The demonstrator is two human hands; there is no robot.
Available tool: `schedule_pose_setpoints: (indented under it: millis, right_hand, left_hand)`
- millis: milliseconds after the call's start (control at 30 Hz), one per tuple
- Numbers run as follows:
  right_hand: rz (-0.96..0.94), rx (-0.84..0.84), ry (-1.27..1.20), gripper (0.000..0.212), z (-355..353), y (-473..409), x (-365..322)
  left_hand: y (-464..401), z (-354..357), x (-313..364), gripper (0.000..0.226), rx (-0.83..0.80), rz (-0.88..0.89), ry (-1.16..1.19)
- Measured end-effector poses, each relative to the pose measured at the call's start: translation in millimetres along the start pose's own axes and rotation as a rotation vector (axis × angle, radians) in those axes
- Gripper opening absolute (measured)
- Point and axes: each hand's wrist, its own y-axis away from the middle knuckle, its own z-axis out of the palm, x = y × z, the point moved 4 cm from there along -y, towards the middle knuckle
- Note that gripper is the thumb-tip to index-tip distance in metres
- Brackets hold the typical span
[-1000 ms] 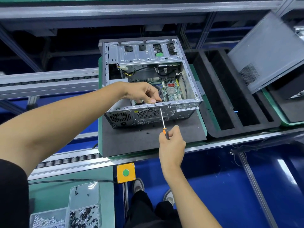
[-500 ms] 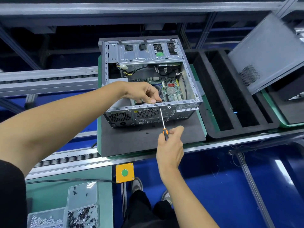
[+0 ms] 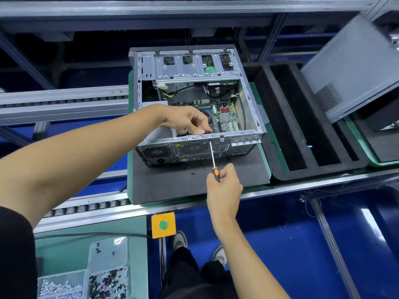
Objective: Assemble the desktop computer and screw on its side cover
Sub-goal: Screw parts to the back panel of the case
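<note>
An open grey desktop case [image 3: 250, 100] lies on its side on a dark foam mat [image 3: 172, 186], its motherboard [image 3: 228, 117] exposed. My left hand [image 3: 185, 121] reaches inside the case and pinches a dark fan part just behind the rear panel. My right hand [image 3: 224, 186] grips a screwdriver [image 3: 212, 156] with an orange and black handle. Its tip touches the top edge of the rear panel, beside the round fan grille [image 3: 192, 147]. The grey side cover [image 3: 354, 65] leans tilted at the upper right.
A black foam tray [image 3: 269, 117] with long slots sits right of the case. Clear boxes of screws [image 3: 103, 283] stand at the lower left on a green bench. A yellow box with a green button [image 3: 163, 225] hangs on the conveyor rail. My feet show below.
My right hand has shifted slightly on the screwdriver handle while the tip stays at the rear panel. The left hand keeps its hold inside the case.
</note>
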Motion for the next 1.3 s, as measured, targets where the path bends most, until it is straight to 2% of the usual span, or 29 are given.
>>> schedule_pose_setpoints:
  millis: [33,67,100,167,200,233,300,400,500,600,667,767,867,933,1100,1300]
  right_hand:
    - [-0.035,0.001,0.083,0.024,-4,-1,-3]
    - [-0.005,-0.056,0.037,0.023,-5,-4,-2]
    - [0.119,-0.157,-0.153,0.022,-3,-7,1]
    - [0.553,-0.476,-0.764,0.022,10,-2,1]
    - [0.725,-0.575,-1.003,0.019,14,3,1]
    - [0.784,-0.609,-1.1,0.018,18,5,1]
    - [0.698,-0.553,-0.971,0.016,21,7,1]
    - [0.402,-0.232,-0.647,0.019,9,0,4]
    - [0.142,-0.073,-0.295,0.029,-1,3,5]
    - [-0.021,0.113,0.05,0.025,-6,4,-4]
    - [-0.078,0.182,0.036,0.023,-7,-3,-16]
    - [-0.073,0.175,-0.021,0.02,-4,2,-12]
    - [-0.02,0.102,0.001,0.016,-6,20,14]
    - [0.014,0.063,0.004,0.018,-4,15,25]
    - [-0.001,0.082,0.003,0.023,-3,0,17]
    - [0.001,0.069,-0.018,0.024,-4,1,17]
  left_hand:
    - [0,0,0,0.018,-0.005,0.004,0.009]
    - [0,0,0,0.021,-0.009,0.007,0.01]
    - [0,0,0,0.022,-0.011,0.008,0.009]
    - [-1,-1,-2,0.017,-0.011,0.0,0.009]
    - [-2,-1,-3,0.015,-0.012,-0.005,0.007]
    - [-3,-1,-4,0.016,-0.01,-0.006,0.003]
    - [-2,-1,-2,0.019,-0.005,-0.008,-0.007]
    - [0,0,0,0.018,-0.002,-0.008,-0.001]
    - [0,1,0,0.02,-0.006,-0.013,0.035]
    - [0,2,0,0.024,-0.01,-0.011,0.048]
    - [1,2,0,0.026,-0.015,-0.014,0.04]
    - [1,2,0,0.021,-0.032,-0.037,0.006]
    - [2,0,0,0.017,-0.039,-0.035,-0.017]
    - [3,0,0,0.006,-0.05,-0.035,-0.032]
    - [3,9,7,0.026,-0.036,0.086,-0.045]
    - [5,10,11,0.019,-0.051,0.067,-0.064]
